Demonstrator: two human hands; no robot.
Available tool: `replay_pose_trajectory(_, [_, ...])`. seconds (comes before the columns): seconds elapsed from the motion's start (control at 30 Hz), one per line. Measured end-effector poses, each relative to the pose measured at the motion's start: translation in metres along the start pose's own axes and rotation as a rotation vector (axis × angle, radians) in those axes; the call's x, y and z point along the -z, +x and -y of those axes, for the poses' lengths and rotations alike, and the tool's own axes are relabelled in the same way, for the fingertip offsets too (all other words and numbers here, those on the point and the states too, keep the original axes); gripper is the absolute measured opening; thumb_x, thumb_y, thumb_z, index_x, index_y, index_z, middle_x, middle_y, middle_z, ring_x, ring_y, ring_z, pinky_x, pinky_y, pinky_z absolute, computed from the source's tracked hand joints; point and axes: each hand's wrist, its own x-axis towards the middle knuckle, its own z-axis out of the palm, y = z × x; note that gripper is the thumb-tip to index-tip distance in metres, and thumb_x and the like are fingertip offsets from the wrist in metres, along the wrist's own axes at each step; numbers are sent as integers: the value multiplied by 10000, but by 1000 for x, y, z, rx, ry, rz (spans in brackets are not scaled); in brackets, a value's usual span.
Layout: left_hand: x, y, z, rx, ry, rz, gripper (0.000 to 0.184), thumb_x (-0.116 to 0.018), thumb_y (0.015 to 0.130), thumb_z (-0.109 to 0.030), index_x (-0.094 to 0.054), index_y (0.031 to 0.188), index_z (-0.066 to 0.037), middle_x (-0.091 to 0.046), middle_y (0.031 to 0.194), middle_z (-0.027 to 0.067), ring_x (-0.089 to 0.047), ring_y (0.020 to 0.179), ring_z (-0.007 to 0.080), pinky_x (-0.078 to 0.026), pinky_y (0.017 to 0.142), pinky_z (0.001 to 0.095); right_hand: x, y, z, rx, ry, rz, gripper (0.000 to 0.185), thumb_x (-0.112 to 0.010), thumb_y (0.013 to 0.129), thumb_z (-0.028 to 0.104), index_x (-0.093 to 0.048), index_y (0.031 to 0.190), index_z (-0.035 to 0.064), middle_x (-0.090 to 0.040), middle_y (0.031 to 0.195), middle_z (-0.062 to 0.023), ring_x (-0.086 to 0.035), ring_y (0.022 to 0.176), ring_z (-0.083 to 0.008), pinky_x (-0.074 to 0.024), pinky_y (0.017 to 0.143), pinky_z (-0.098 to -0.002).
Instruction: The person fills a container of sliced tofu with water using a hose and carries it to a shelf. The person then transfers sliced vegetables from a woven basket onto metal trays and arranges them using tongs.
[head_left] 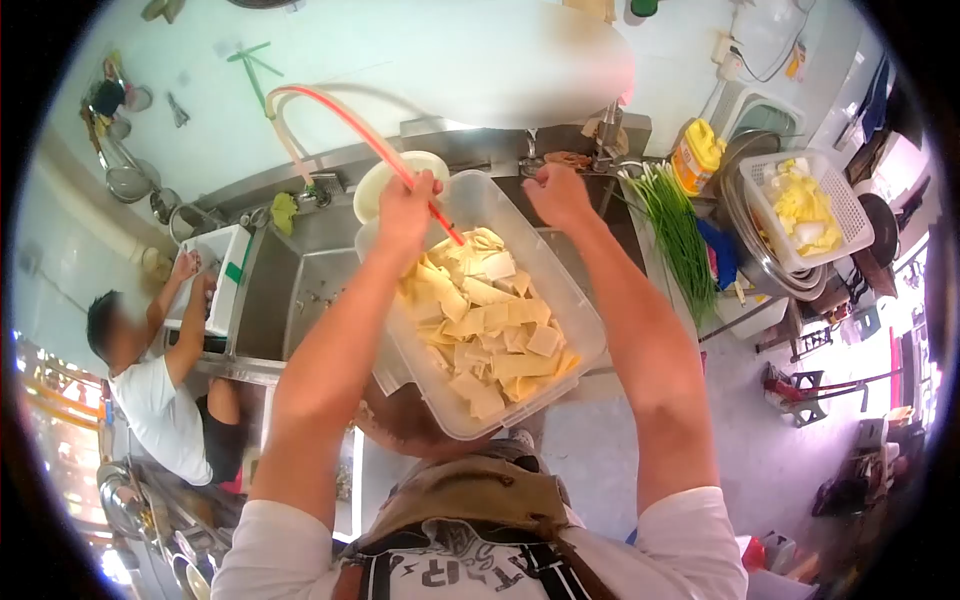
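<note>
My left hand [412, 200] is closed round a red hose [350, 122], its end pointing down into a translucent plastic tub [578, 310]. Flat, pale yellow pieces [490, 325] of food fill much of the tub, which sits tilted across the sink edge. Past the tub's far right side, my right hand [560, 195] is curled near the tap [531, 143]. Its fingers are bent in, and whatever they may hold is hidden. A pale round bowl [375, 190] stands behind my left hand, partly covered by it.
Long green stalks [672, 235] and a yellow jug [697, 155] lie to the right. Farther right, a white basket [848, 225] holds yellow and white food. At left, another person [160, 400] works at a white box [232, 262] beside the steel sink [330, 268].
</note>
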Motion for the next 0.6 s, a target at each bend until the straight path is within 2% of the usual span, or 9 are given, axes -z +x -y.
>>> replay_pose_trajectory(0.1, [13,-9,9,68,-24,-76,114,-555,894,-125,-551,879,-12,-593,771,61,-499,600,126,-421,500,287,-31,0,9,-46,-14,128,542,-489,899,432,-592,1075,-70,-615,1052,-279,-581,1022,-415,-445,905,-442])
replay_pose_trajectory(0.13, [16,-10,15,85,-71,-110,93,-567,881,-110,-555,878,-18,-588,769,56,-493,602,123,-415,498,289,-40,-1,10,-36,-49,207,621,-388,933,484,-592,1076,-84,-602,1075,-296,-557,1073,-423,-420,946,-451])
replay_pose_trajectory(0.17, [21,-11,20,102,-118,-144,75,-579,868,-95,-559,876,-23,-583,767,51,-487,604,119,-408,496,292,-45,-1,8,-53,-35,238,615,-377,939,474,-593,1076,-85,-596,1087,-299,-554,1075,-426,-419,947,-453])
replay_pose_trajectory(0.27, [42,-6,30,142,82,-205,69,-606,841,-72,-571,882,-31,-569,758,37,-492,622,113,-404,498,301,-41,-6,15,-70,-30,307,598,-351,953,443,-593,1074,-90,-581,1118,-307,-546,1082,-430,-418,949,-459])
replay_pose_trajectory(0.43, [56,-12,3,103,260,-137,65,-601,828,-60,-570,878,-33,-568,753,29,-490,612,111,-401,528,285,-49,-2,9,-28,-96,273,582,-331,960,414,-599,1069,-92,-577,1122,-309,-551,1071,-429,-422,945,-460])
replay_pose_trajectory(0.47, [57,-13,0,110,277,-138,61,-595,825,-56,-571,875,-31,-572,755,31,-490,610,111,-401,537,280,-52,-1,6,-23,-95,245,569,-341,956,408,-609,1026,-89,-589,1082,-305,-560,1048,-429,-429,927,-460])
replay_pose_trajectory(0.53, [59,-7,8,81,247,-124,46,-580,818,-52,-569,857,-30,-567,735,41,-495,605,122,-400,534,282,-56,0,5,-11,-97,190,549,-362,949,397,-630,942,-83,-615,1003,-297,-577,1001,-427,-443,891,-458])
replay_pose_trajectory(0.6, [55,-10,12,124,135,-112,31,-571,811,-55,-560,825,-30,-552,698,47,-493,591,137,-397,525,289,-52,-1,9,-16,-104,191,542,-365,949,393,-624,957,-84,-611,1017,-298,-574,1008,-425,-442,892,-456])
